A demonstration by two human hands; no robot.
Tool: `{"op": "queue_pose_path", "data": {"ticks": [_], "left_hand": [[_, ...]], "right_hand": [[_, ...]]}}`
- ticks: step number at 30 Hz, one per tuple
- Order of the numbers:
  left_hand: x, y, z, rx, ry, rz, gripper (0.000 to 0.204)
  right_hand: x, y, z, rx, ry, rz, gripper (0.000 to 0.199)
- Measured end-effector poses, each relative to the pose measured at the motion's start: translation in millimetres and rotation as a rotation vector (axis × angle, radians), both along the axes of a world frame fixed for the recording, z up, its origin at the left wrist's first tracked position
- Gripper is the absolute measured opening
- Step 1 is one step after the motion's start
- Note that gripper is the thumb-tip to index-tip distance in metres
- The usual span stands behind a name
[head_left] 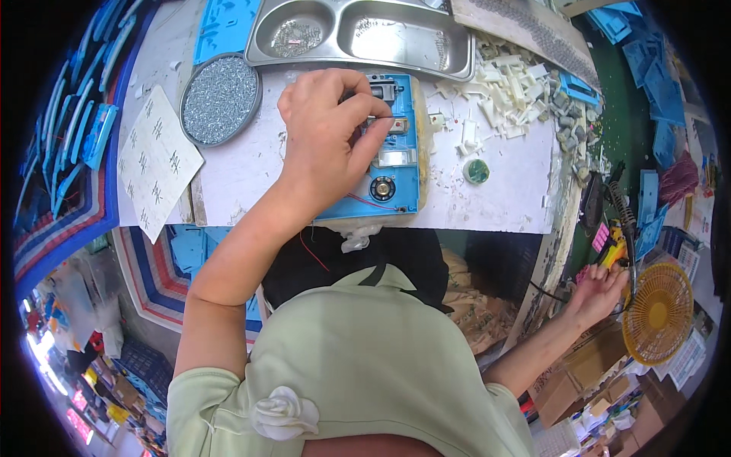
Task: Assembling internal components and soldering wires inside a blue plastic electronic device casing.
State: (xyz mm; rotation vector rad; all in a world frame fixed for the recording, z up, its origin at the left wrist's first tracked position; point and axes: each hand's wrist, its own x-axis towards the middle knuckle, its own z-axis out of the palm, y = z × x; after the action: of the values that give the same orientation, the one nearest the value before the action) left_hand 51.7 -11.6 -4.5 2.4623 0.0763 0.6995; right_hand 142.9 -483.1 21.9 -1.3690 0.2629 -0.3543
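**Left hand on blue assembly, right hand at fan**

Left hand (pixel 324 129) pinching thin wire over blue plastic housing (pixel 388 148) on white worktable (pixel 502 190). Right hand (pixel 598 293) spread open, empty, off table beside yellow fan (pixel 659 312). Round tin of screws (pixel 221 99) left; steel tray (pixel 365 34) behind; white plastic parts (pixel 506 95) right.

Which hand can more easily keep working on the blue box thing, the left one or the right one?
Probably the left hand. It rests right on the blue case, pinching a thin wire at its parts. The right hand is far off to the side, down by the yellow fan.
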Motion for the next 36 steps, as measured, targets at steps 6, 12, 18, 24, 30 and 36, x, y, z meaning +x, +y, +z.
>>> {"op": "queue_pose_path", "data": {"ticks": [6, 12, 18, 24, 30, 36], "left_hand": [[5, -5, 3, 0.097, 0.046, -0.024, 0.011], [6, -4, 0, 0.094, 0.061, -0.005, 0.013], [12, -7, 0, 0.098, 0.08, -0.021, 0.013], [18, -5, -4, 0.073, 0.093, -0.015, 0.011], [18, -4, -4, 0.081, 0.101, -0.011, 0.011], [17, -6, 6, 0.123, 0.18, -0.005, 0.014]], "right_hand": [[51, -11, -7, -0.324, -0.048, -0.187, 0.03], [-13, -22, 20, -0.337, -0.079, -0.308, 0.045], [-41, 53, -15, -0.284, -0.276, -0.047, 0.022], [-29, 184, -34, -0.213, -0.225, 0.705, 0.033], [-16, 217, -40, -0.266, -0.332, 0.881, 0.029], [-11, 227, -43, -0.339, -0.401, 0.903, 0.028]]}}
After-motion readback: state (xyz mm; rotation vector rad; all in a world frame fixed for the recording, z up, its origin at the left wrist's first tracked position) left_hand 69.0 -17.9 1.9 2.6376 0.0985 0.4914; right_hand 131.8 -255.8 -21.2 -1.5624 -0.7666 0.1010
